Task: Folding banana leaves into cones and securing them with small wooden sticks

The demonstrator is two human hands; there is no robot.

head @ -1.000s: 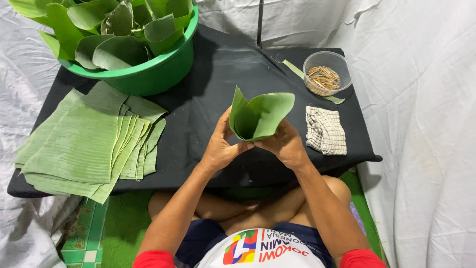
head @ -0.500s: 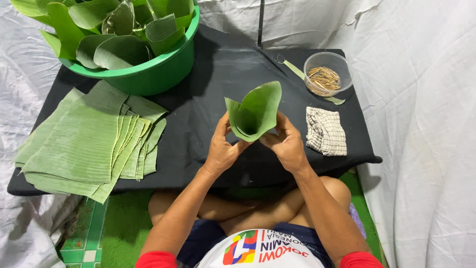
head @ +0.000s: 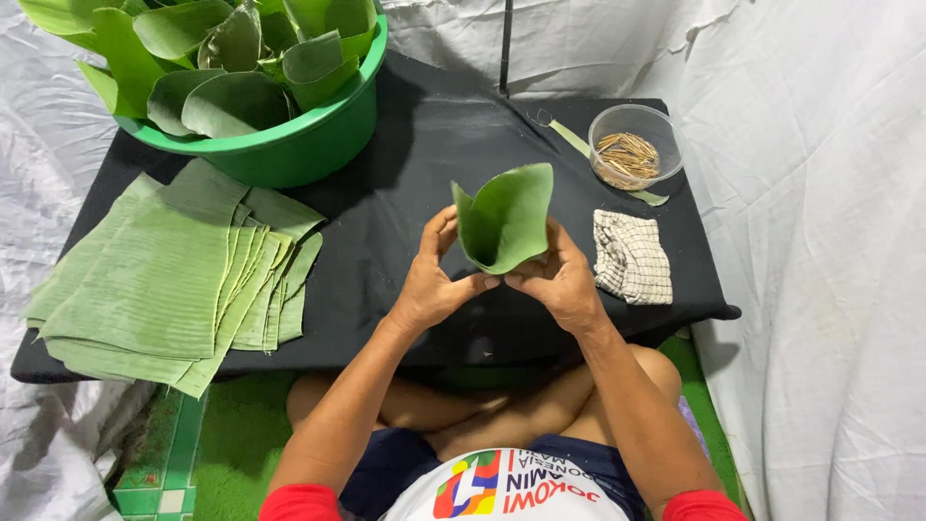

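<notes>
— Above the low black-covered table [head: 405, 183], what do we see from the head view?
— Our left hand [head: 431, 280] and right hand [head: 559, 280] pinch a folded green banana-leaf cup [head: 506, 217] at its base, so the fold holds its shape.

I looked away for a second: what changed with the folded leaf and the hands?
Both hands, left hand and right hand, kept hold of the folded banana leaf and turned it, so its tall flap swung from left to right. The leaf stack, green basin and checked cloth stayed put.
</notes>
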